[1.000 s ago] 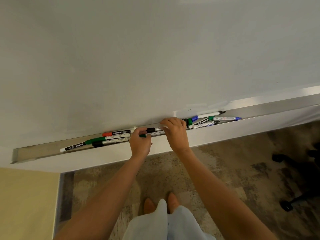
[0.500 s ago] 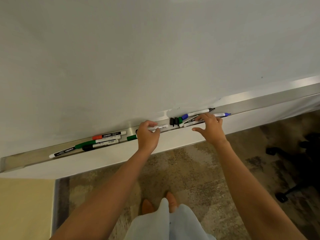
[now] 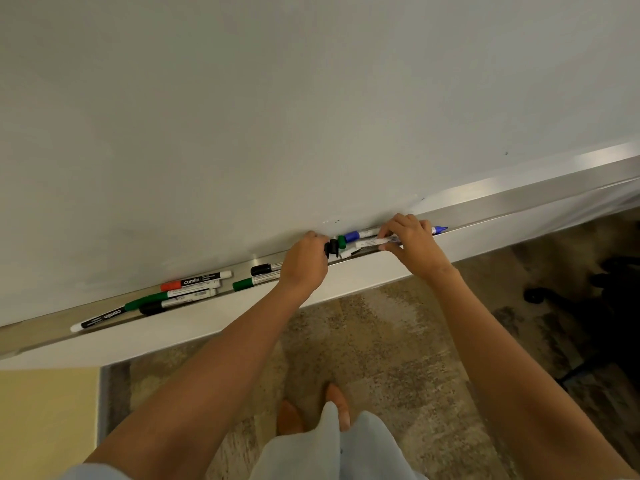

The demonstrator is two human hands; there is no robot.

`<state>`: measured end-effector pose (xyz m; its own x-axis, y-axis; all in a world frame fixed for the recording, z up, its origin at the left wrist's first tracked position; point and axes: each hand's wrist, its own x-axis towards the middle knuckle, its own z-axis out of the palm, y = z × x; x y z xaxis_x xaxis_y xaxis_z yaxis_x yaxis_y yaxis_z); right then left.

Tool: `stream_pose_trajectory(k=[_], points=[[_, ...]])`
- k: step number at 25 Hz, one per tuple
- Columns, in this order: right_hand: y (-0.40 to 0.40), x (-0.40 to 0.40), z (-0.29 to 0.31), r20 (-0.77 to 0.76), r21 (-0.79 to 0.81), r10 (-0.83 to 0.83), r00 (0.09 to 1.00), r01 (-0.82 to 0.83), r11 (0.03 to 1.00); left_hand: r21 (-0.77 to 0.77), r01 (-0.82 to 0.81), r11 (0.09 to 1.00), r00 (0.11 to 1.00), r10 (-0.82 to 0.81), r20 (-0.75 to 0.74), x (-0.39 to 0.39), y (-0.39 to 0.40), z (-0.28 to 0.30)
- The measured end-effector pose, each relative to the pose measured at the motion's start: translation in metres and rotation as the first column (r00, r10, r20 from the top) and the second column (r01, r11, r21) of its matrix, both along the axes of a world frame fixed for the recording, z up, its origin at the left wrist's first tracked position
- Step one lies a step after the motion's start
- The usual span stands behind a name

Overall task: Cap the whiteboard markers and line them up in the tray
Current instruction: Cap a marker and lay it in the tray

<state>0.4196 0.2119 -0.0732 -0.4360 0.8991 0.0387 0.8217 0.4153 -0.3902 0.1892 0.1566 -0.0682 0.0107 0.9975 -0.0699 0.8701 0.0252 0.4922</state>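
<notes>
Markers lie scattered along the tray (image 3: 512, 216) beneath the whiteboard (image 3: 311, 116): a left cluster led by the red-capped marker (image 3: 195, 281), and a jumbled group under your hands. Your right hand (image 3: 412, 244) pinches a white-barrelled marker (image 3: 375, 242); your left hand (image 3: 304, 261) is curled over the tray beside loose black caps (image 3: 331, 247), its grasp unconfirmed. Judgement: these are light, rigid, smooth plastic barrels, likely to roll. Grip mid-barrel, and press each cap squarely along the axis.
</notes>
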Motion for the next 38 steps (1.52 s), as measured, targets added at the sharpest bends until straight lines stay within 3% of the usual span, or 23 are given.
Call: stream_pose_trajectory(k=[3, 9, 13, 17, 22, 24, 26, 28, 30, 33, 38], points=[[-0.005, 0.006, -0.005, -0.147, 0.057, -0.069, 0.987, 0.078, 0.995, -0.004, 0.086, 0.996, 0.989, -0.086, -0.117, -0.001, 0.005, -0.004], [-0.012, 0.01, -0.007, -0.361, 0.026, -0.161, 0.919, 0.182, 0.983, -0.026, 0.059, 0.998, 0.987, -0.062, -0.149, 0.009, 0.012, -0.002], [-0.018, 0.008, -0.003, -0.471, -0.019, -0.203, 0.859, 0.22, 0.975, -0.03, -0.094, 0.995, 0.996, 0.094, -0.006, 0.018, 0.012, -0.002], [-0.029, -0.001, -0.001, -0.582, -0.132, -0.291, 0.759, 0.264, 0.955, -0.032, -0.294, 0.955, 0.93, 0.293, 0.221, 0.025, 0.01, -0.005], [-0.038, -0.021, 0.004, -0.73, -0.215, -0.394, 0.558, 0.36, 0.908, 0.038, -0.361, 0.932, 0.807, 0.291, 0.513, 0.032, 0.002, 0.001], [-0.039, -0.027, 0.005, -0.745, -0.274, -0.45, 0.492, 0.39, 0.879, -0.016, -0.432, 0.902, 0.713, 0.352, 0.607, 0.032, 0.001, 0.006], [-0.037, -0.034, 0.006, -0.775, -0.392, -0.516, 0.365, 0.363, 0.845, -0.173, -0.501, 0.848, 0.538, 0.461, 0.706, 0.028, 0.002, 0.008], [-0.038, -0.042, 0.01, -0.806, -0.478, -0.551, 0.218, 0.309, 0.822, -0.397, -0.501, 0.769, 0.227, 0.559, 0.797, 0.022, 0.0, 0.012], [-0.043, -0.051, 0.012, -0.803, -0.526, -0.578, 0.149, 0.281, 0.803, -0.553, -0.464, 0.692, -0.034, 0.611, 0.791, 0.017, -0.005, 0.015], [-0.056, -0.065, 0.013, -0.796, -0.553, -0.587, 0.145, 0.221, 0.804, -0.67, -0.422, 0.611, -0.238, 0.638, 0.732, 0.013, -0.017, 0.018], [-0.08, -0.09, 0.013, -0.802, -0.497, -0.545, 0.246, 0.232, 0.836, -0.727, -0.369, 0.579, -0.401, 0.607, 0.686, 0.006, -0.031, 0.026]])
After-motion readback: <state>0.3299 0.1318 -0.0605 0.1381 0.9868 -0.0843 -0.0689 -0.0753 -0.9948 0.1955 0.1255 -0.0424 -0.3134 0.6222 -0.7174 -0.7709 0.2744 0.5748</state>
